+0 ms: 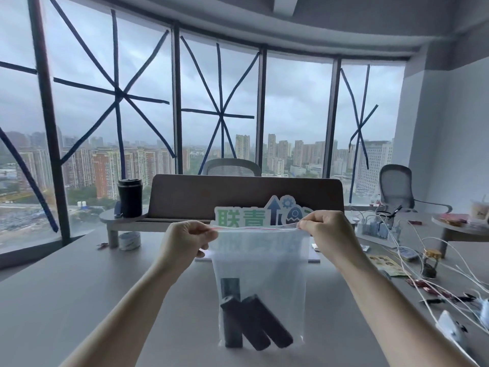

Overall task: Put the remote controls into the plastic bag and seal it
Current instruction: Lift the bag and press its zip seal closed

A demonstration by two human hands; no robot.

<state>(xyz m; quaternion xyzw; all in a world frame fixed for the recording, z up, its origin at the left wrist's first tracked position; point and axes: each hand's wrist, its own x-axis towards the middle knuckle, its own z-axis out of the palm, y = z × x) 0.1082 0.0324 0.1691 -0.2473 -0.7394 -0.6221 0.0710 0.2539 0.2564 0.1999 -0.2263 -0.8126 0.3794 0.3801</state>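
A translucent plastic bag (260, 263) hangs upright above the desk, held up in front of me. Three black remote controls (248, 321) lie at its bottom, two of them leaning to the right. My left hand (189, 241) pinches the bag's top left corner. My right hand (326, 229) pinches the top right corner. The red zip strip (258, 229) is stretched taut between the two hands. Whether the strip is pressed together along its length I cannot tell.
A grey desk (79, 300) lies below. A monitor riser (127, 219) carries a black tumbler (130, 197). A roll of tape (129, 241) sits beneath it. A colourful sign (254, 217) stands behind the bag. White cables (434, 274), a small jar (431, 262) and packets crowd the right side.
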